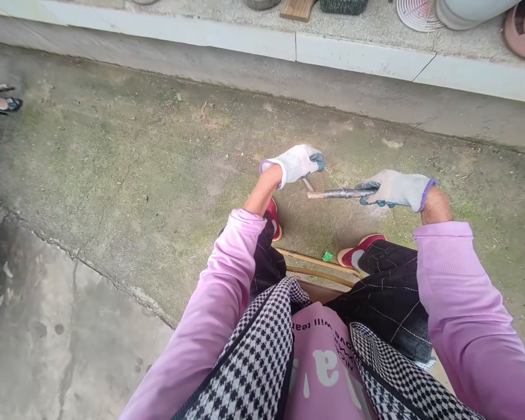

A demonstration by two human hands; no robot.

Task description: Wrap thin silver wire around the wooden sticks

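One rod [338,193], partly wound with a grey wrapping, lay before us between two gloved hands. Our right hand [396,188] grasped its wrapped end, fingers curled round it. Our left hand [296,163] had its fingers drawn together on one thin strand [333,178] (faint, but we could follow it down to the wrapping). The rod's bare end stood just below the left fingers; one short angled piece [307,184] met it there. Beyond, we counted two red shoes [356,254] and one green scrap [328,256] on the ground [192,151].
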